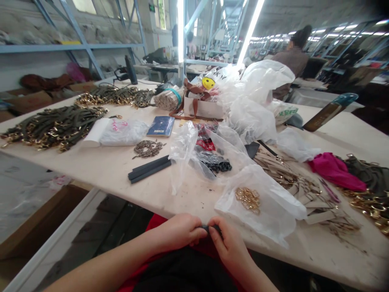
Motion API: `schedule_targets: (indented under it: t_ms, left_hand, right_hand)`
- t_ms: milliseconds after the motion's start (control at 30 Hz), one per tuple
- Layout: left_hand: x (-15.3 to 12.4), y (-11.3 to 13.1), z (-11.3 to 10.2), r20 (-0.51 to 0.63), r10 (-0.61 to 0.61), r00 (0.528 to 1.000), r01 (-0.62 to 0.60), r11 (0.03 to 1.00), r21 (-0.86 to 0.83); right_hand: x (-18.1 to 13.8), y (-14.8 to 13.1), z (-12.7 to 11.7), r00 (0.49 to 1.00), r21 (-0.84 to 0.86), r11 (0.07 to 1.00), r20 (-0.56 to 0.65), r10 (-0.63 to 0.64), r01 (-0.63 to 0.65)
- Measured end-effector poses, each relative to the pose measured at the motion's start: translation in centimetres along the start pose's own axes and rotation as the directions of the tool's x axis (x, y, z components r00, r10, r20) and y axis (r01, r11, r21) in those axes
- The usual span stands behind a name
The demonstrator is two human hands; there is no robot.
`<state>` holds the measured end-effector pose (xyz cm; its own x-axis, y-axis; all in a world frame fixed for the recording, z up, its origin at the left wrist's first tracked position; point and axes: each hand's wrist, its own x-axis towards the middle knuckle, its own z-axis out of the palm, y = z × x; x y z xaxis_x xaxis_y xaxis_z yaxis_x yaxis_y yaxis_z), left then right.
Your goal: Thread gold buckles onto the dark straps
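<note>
A small dark grey strip-like piece [206, 228] sits at the centre of this clock face, near the table's front edge and above the lap. The person's left hand [190, 232] comes in from eight o'clock, thumb and curled forefinger closed on one end; the right hand [225, 239], from four o'clock, pinches the other end between thumb and forefinger.

The piece looks light and probably flexible, perhaps leather or a leather-like material, with little risk of breaking. Being so small, it likely suits a fingertip hold at both ends, as here, and might slip if only its edge were caught.

Toward eleven o'clock, well apart from the hands, lie straight matt-black flat strips [150, 169]; at twelve, small black chunky pieces [223, 166] lie beside crumpled clear plastic; near two o'clock, shiny gold-coloured metal fittings [247, 199] rest on a translucent white plastic bag [270, 202].

The fingers cover most of the piece, so its full length, shape and any fold or hole cannot be told. The lower fingers of both hands are tucked out of sight, and the outlines of single gold fittings blur together.
</note>
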<state>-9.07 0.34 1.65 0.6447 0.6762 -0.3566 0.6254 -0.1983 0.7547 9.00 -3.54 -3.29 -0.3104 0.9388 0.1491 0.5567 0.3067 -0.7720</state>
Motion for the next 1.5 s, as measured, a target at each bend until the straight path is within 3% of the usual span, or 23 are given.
schedule_targets:
  t_ms: [233,300,367,433,533,700,867,967,1067,1100,1167,1233,1267,1333,1433,1500]
  left_hand:
    - [1.8,-0.2,-1.1,0.015,0.058,0.998,-0.059,0.974,0.219]
    - [2.3,-0.7,-1.5,-0.036,0.048,0.998,-0.034,0.949,0.314]
    - [2.5,-1.3,-2.0,-0.175,0.043,0.984,0.033,0.911,0.410]
    - [2.2,-2.2,-2.8,-0.356,0.122,0.926,0.061,0.885,0.461]
    - [1.0,-4.3,-5.0,-0.558,0.244,0.793,0.069,0.875,0.480]
    - [0.3,-8.5,-9.8,-0.787,0.053,0.614,0.357,0.871,0.337]
    - [1.9,-10.8,-12.0,-0.802,-0.032,0.596,0.388,0.886,0.253]
    - [1.1,-10.3,-12.4,-0.825,-0.061,0.562,0.365,0.913,0.181]
    - [-1.4,-8.5,-11.5,-0.839,-0.097,0.535,0.318,0.943,0.094]
    - [-2.3,-7.6,-10.8,-0.824,-0.118,0.554,0.280,0.959,0.051]
    - [-3.7,-5.4,-8.6,-0.718,-0.190,0.670,0.139,0.982,-0.130]
    - [-4.3,-3.2,-5.8,-0.459,-0.251,0.852,-0.031,0.852,-0.523]
    - [-4.4,-2.1,-4.4,-0.350,-0.246,0.904,-0.050,0.751,-0.659]
    - [-3.9,-0.5,-2.2,-0.195,-0.216,0.957,-0.022,0.614,-0.789]
    - [-2.3,0.6,-0.4,-0.069,-0.179,0.981,0.031,0.502,-0.865]
    - [-1.2,0.6,0.0,0.003,-0.139,0.990,0.054,0.365,-0.930]
  right_hand:
    - [1.4,1.1,1.1,0.995,0.090,0.996,-0.100,0.024,-0.015]
    - [2.3,1.5,1.4,0.993,0.065,0.997,-0.113,0.042,-0.035]
    - [3.8,1.9,1.5,0.988,0.001,0.998,-0.144,0.060,-0.061]
    - [5.5,2.5,1.6,0.978,-0.107,0.992,-0.203,0.044,-0.067]
    - [7.8,3.4,1.7,0.967,-0.320,0.947,-0.243,-0.076,-0.006]
    - [8.6,4.4,2.3,0.939,-0.438,0.898,-0.292,-0.183,0.038]
    - [8.1,4.2,2.5,0.938,-0.422,0.906,-0.306,-0.161,0.018]
    - [7.6,3.5,2.1,0.896,-0.382,0.922,-0.382,-0.226,0.070]
    - [6.9,2.1,1.3,0.856,-0.282,0.951,-0.451,-0.252,0.131]
    - [6.8,1.4,0.9,0.863,-0.216,0.968,-0.458,-0.214,0.125]
    - [6.7,-0.3,0.2,0.904,-0.013,0.997,-0.420,-0.073,0.075]
    - [7.0,-1.9,-0.6,0.950,0.260,0.965,-0.302,0.079,0.003]
    - [7.2,-2.6,-0.9,0.966,0.382,0.923,-0.226,0.126,-0.031]
    - [7.7,-3.6,-1.6,0.980,0.529,0.843,-0.101,0.173,-0.094]
    - [8.1,-3.6,-2.2,0.972,0.577,0.796,-0.016,0.234,-0.182]
    - [8.2,-3.0,-2.3,0.962,0.589,0.775,0.019,0.272,-0.230]
